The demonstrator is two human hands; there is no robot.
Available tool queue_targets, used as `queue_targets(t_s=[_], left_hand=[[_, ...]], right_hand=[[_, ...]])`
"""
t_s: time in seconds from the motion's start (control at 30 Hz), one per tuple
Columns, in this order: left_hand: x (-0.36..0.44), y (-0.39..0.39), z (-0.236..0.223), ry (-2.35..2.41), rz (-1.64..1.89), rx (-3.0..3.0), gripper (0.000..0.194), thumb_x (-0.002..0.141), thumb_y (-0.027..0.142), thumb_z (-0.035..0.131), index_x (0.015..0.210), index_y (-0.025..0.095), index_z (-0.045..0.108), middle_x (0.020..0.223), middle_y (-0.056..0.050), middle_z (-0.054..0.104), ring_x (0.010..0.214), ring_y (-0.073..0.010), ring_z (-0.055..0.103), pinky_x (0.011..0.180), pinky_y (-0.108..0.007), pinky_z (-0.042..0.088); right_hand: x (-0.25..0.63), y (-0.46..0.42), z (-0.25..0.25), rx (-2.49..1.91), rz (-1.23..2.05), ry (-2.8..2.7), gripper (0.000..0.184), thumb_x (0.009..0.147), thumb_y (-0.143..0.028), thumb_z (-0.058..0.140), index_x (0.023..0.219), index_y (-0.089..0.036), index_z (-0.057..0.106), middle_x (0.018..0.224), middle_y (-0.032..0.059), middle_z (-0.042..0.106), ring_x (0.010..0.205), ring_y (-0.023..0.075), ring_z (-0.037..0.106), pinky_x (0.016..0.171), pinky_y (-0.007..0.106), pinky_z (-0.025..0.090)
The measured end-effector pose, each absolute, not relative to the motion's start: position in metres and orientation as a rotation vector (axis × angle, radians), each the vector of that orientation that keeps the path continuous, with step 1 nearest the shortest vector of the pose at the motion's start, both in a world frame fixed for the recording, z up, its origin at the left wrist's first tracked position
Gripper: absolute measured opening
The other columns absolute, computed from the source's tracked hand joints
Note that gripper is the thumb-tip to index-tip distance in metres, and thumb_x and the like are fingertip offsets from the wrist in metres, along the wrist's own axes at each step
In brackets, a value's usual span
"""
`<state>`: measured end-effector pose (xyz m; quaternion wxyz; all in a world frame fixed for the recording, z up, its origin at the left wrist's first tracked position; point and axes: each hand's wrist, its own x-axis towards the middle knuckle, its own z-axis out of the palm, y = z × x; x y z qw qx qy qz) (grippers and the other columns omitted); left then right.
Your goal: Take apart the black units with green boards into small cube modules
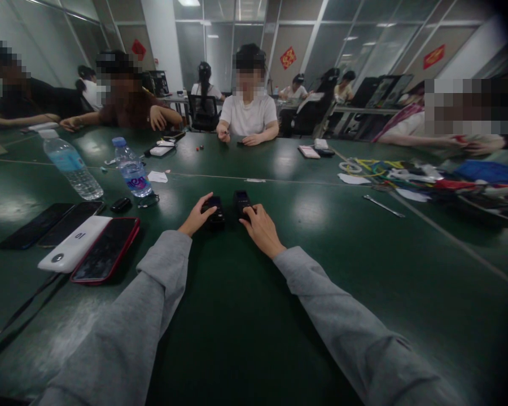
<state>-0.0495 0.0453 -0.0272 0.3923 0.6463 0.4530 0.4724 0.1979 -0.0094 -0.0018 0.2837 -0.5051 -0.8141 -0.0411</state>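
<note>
Both forearms, in grey sleeves, reach over a dark green table (pixel 245 316). My left hand (pixel 198 215) is closed around the left side of a small black handheld device (pixel 216 215), with the thumb lying across its face. Just to the right is a second black handheld device (pixel 241 199), which seems to have a small screen at its top. My right hand (pixel 260 225) grips this one from its right side, thumb on its lower front. A narrow gap separates the two devices, and their exact kind is too dark to make out.
At left are two water bottles (pixel 132 169), a white power bank (pixel 74 242), a red-cased phone (pixel 108 248) and two dark phones (pixel 36 225). A wrench (pixel 383 206) and a heap of cables (pixel 427 180) lie at right. Several people sit around the table.
</note>
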Motion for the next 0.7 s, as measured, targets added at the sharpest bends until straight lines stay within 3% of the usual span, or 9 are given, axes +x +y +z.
queue_targets(t_s=[0.7], left_hand=[[-0.0502,0.0475,-0.03,1.171,1.194,1.715,0.066,0.082,0.046,0.064,0.142,0.027,0.044,0.147,-0.009,0.045,0.135,-0.0272,0.043,0.115,-0.047,0.031]], right_hand=[[0.1984,-0.0068,-0.0048,-1.251,-0.077,-2.103,0.023,0.096,-0.033,0.052,0.115,-0.02,0.048,0.115,0.0126,0.046,0.099,0.0268,0.054,0.08,0.04,0.051]])
